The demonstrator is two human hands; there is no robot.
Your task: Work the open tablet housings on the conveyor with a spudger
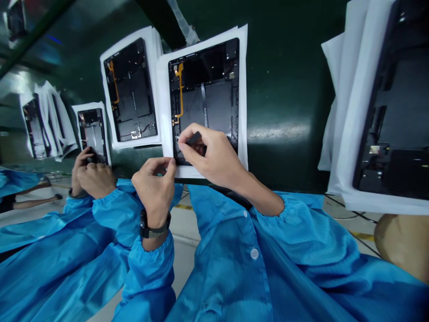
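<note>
Closest to me is my blue coat point(228, 250), its cuffs gathered above my wrists, with a dark watch point(144, 225) on the left one. My left hand point(154, 183) brings thumb and forefinger close together at the near left corner of an opened black device point(219, 105); whether they pinch its edge or just rest there, I can't tell. My right hand point(217, 154) is over the near part of that device, fingers closed on a small dark piece point(193, 138). The device lies right in front of me on a white sheet point(243, 112), an orange ribbon cable point(181, 91) down its left side. Under it all is the dark green table point(281, 80). Off to my right, another dark device point(398, 103) sits on white sheets point(346, 120). Just left of mine lies a second opened device point(132, 85). Beyond that, a co-worker's hands point(96, 180) are at a further device point(95, 132), and farthest left is a stack of sheets point(55, 118).
</note>
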